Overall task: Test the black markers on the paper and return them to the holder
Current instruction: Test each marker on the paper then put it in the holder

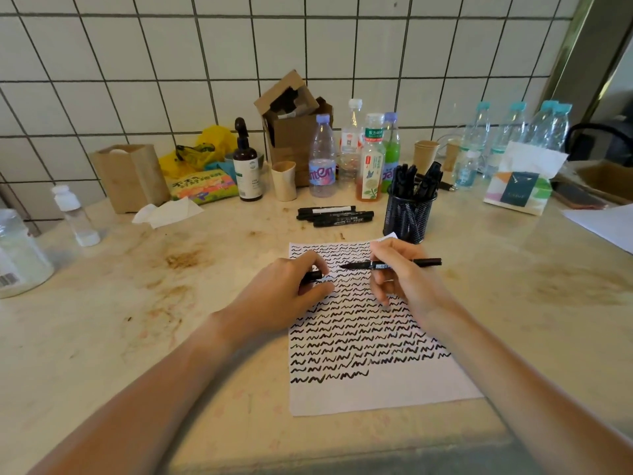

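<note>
A white paper (383,392) lies on the counter, covered with rows of black squiggles. My right hand (400,279) grips an uncapped black marker (424,261), held level above the paper with its tip pointing left. My left hand (291,289) pinches the marker's black cap (312,275), a short gap from the tip. A black mesh holder (407,217) with several black markers stands just beyond the paper's top right corner. Three black markers (334,216) lie side by side on the counter to the holder's left.
Bottles (322,159), paper cups (284,181), a brown spray bottle (247,166) and a cardboard box (294,132) line the tiled wall. A tissue pack (524,186) sits right, crumpled tissue (171,212) and a small bottle (75,217) left. The counter is stained.
</note>
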